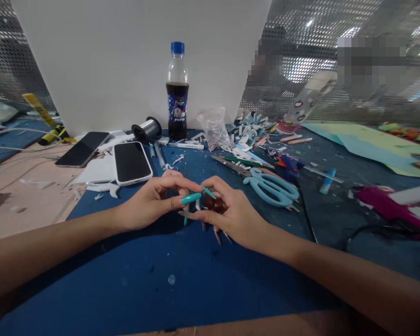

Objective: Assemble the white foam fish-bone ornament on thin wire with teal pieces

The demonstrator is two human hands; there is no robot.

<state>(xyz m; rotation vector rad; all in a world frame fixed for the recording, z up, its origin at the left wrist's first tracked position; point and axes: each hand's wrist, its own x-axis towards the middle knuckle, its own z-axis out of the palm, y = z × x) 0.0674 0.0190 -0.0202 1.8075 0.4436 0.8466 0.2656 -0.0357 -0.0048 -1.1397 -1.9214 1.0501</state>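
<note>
Close together above the blue mat (154, 280), my two hands meet fingertip to fingertip. My left hand (154, 200) is closed in a pinch, its long teal nails pointing right. Opposite it, my right hand (231, 212) is also closed, thumb and index finger nearly touching the left fingers. Between them a small white and blue piece (198, 204) shows; fingers and nails hide most of it. Light blue-handled scissors (271, 186) lie to the right of my right hand, and a white-framed phone (132, 162) lies beyond my left hand.
A Pepsi bottle (177, 107) stands before a white board (108, 60). Nearby are a wire spool (147, 129), a clear plastic bag (215, 128) and a heap of foam scraps (254, 128). A dark phone (83, 149) lies left; a magenta glue gun (388, 205) with its cord lies right.
</note>
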